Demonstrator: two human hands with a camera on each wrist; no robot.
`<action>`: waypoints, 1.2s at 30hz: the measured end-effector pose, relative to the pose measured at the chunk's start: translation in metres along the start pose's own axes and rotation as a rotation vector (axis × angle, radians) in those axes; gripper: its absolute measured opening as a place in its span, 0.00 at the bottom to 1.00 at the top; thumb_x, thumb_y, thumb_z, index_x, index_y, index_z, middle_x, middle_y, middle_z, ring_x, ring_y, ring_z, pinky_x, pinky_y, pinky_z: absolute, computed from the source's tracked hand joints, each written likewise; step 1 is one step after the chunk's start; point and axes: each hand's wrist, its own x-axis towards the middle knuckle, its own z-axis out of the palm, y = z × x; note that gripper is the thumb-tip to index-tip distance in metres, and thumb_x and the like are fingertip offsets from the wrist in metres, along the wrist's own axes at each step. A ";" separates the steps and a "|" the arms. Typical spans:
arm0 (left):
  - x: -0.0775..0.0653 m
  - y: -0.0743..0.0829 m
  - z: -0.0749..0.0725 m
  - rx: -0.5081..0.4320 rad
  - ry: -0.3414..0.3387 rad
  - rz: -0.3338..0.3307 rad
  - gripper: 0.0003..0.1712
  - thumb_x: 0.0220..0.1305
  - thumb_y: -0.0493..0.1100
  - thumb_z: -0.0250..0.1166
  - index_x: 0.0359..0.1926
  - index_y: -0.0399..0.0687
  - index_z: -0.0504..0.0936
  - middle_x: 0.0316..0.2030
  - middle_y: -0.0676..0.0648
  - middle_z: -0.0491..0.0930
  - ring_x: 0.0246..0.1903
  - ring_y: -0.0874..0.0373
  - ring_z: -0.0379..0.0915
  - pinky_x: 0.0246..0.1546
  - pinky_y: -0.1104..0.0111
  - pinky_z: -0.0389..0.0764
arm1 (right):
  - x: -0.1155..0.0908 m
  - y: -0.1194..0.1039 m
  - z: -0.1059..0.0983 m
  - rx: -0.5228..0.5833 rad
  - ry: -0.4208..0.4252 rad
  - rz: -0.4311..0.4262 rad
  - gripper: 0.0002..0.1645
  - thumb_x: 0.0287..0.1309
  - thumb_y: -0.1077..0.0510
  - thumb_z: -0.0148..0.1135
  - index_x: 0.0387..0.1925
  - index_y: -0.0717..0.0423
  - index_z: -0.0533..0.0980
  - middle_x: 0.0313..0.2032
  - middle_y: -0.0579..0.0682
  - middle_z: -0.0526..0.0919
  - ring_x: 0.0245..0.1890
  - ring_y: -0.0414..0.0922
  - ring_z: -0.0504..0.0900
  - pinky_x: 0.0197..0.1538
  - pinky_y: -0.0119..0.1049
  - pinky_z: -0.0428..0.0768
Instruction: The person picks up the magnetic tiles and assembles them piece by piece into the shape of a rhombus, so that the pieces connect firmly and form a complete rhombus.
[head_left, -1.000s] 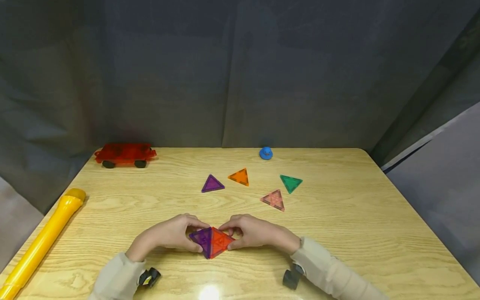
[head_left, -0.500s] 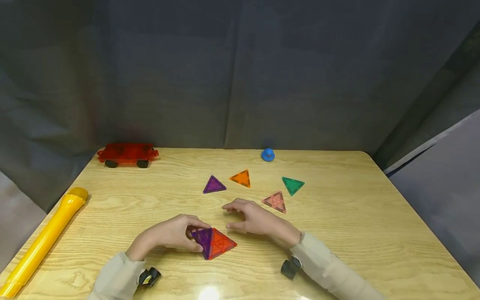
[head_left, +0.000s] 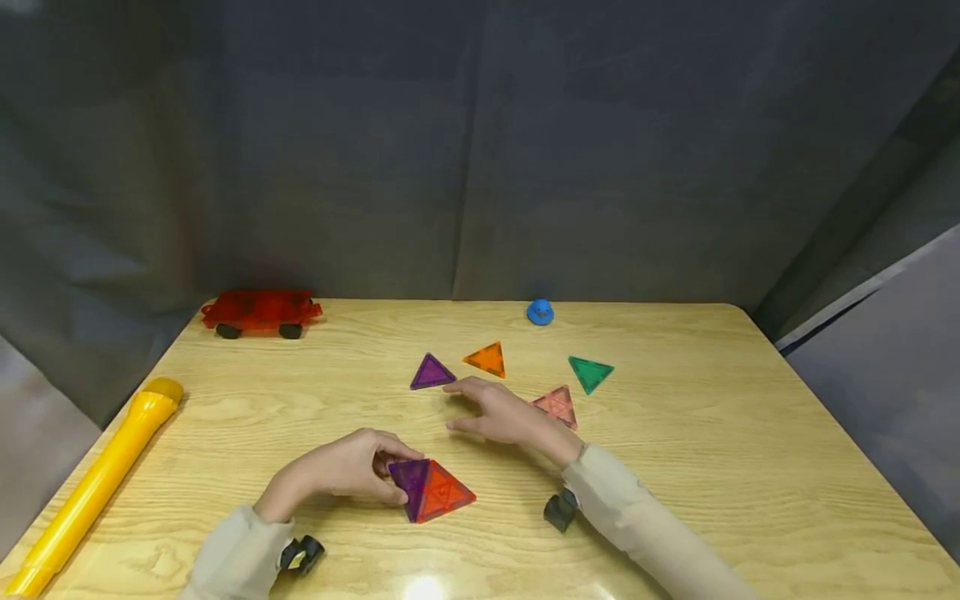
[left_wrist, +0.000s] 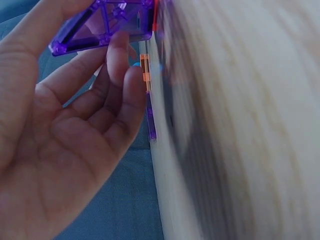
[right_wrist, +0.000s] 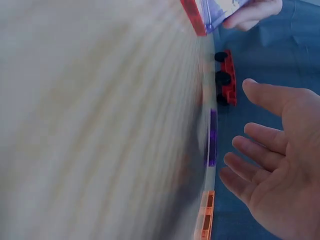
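Note:
My left hand (head_left: pixel 348 467) pinches a purple triangular magnetic tile (head_left: pixel 411 483) between thumb and fingers. In the left wrist view that purple tile (left_wrist: pixel 127 20) slants up from the table. A red triangular tile (head_left: pixel 444 493) meets it edge to edge on the right. My right hand (head_left: pixel 498 412) reaches over the middle of the table, fingers loosely spread and holding nothing. Its index fingertip is right at the corner of another purple triangular tile (head_left: pixel 431 372), which lies flat. The right wrist view shows this flat purple tile (right_wrist: pixel 213 137) beyond the right hand (right_wrist: pixel 295 165).
An orange triangle (head_left: pixel 489 360) and a green triangle (head_left: pixel 590 373) lie farther back. The right wrist partly covers a pink triangle (head_left: pixel 558 406). A blue toy duck (head_left: pixel 540 312) and a red wheeled toy base (head_left: pixel 258 312) stand at the rear; a yellow toy microphone (head_left: pixel 97 487) lies left.
My right hand has let go of the red tile and moved away from me to the flat purple tile. The left hand keeps its pinch on the joined pair.

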 end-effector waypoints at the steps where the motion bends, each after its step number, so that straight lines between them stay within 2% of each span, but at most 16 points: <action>1: 0.000 0.000 0.000 -0.001 0.000 -0.002 0.29 0.50 0.44 0.73 0.55 0.39 0.80 0.40 0.50 0.78 0.35 0.60 0.73 0.37 0.73 0.76 | 0.002 0.001 0.000 -0.004 -0.008 0.009 0.33 0.62 0.48 0.61 0.66 0.55 0.66 0.64 0.56 0.68 0.66 0.53 0.65 0.66 0.48 0.64; 7: -0.003 -0.002 0.000 -0.013 -0.004 -0.011 0.29 0.51 0.44 0.73 0.55 0.39 0.80 0.39 0.50 0.78 0.36 0.60 0.74 0.37 0.72 0.77 | 0.017 0.003 0.002 -0.014 -0.053 0.037 0.37 0.63 0.47 0.60 0.69 0.55 0.61 0.68 0.57 0.63 0.68 0.54 0.61 0.68 0.49 0.60; 16: -0.004 -0.004 0.000 -0.019 -0.007 0.005 0.29 0.51 0.44 0.73 0.55 0.38 0.79 0.39 0.50 0.78 0.36 0.62 0.74 0.38 0.73 0.77 | 0.025 -0.001 0.000 -0.010 -0.093 0.067 0.36 0.63 0.50 0.60 0.68 0.58 0.62 0.67 0.58 0.65 0.67 0.54 0.63 0.67 0.48 0.61; 27: 0.001 -0.001 -0.001 0.012 -0.004 -0.015 0.29 0.50 0.44 0.74 0.55 0.40 0.80 0.39 0.51 0.78 0.36 0.61 0.73 0.39 0.72 0.77 | 0.019 0.003 -0.002 -0.018 -0.100 0.089 0.36 0.62 0.49 0.60 0.68 0.56 0.63 0.66 0.57 0.66 0.67 0.54 0.63 0.67 0.48 0.62; 36: 0.001 -0.002 -0.001 0.003 -0.007 -0.018 0.29 0.50 0.44 0.74 0.55 0.41 0.80 0.41 0.50 0.79 0.37 0.60 0.73 0.39 0.71 0.77 | 0.008 0.002 -0.002 -0.003 -0.130 0.082 0.35 0.62 0.48 0.60 0.68 0.55 0.64 0.66 0.56 0.66 0.67 0.53 0.62 0.67 0.48 0.61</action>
